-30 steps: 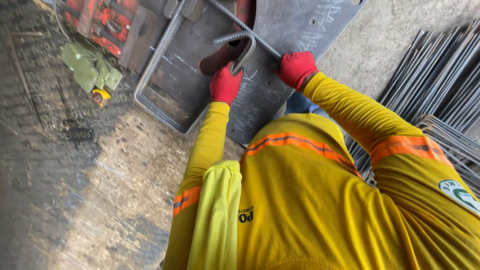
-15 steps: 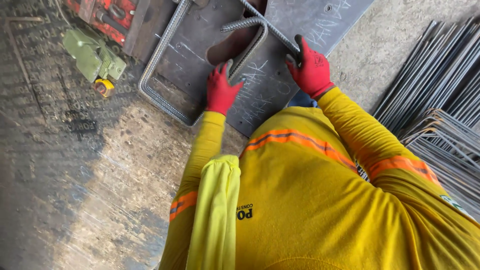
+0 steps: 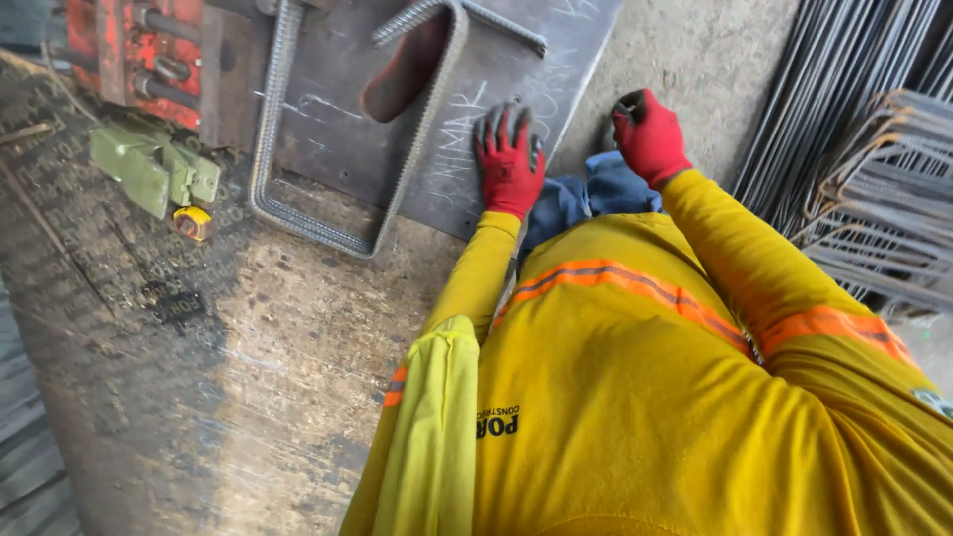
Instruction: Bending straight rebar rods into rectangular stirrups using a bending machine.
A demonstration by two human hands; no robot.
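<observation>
My left hand (image 3: 508, 159), in a red glove with dark fingertips, lies flat with fingers spread on the near edge of a dark steel plate (image 3: 516, 69). A ribbed steel bar bent into a rectangular loop (image 3: 328, 236) lies on the plate just left of that hand, not touched. My right hand (image 3: 650, 134), also red-gloved, hangs beside the plate's right edge with its fingers curled; I see nothing in it. My yellow long sleeves with orange stripes fill the lower frame.
A red bending machine (image 3: 129, 50) sits at the plate's upper left. A green metal piece (image 3: 154, 169) and a small yellow object (image 3: 195, 223) lie on the worn wooden bench. Straight bars (image 3: 844, 89) and stacked bent loops (image 3: 879, 218) stand at right.
Both hands have come off the bent bar. The left has dropped flat onto the plate's near edge, and the right has pulled back off the plate to its right side.
</observation>
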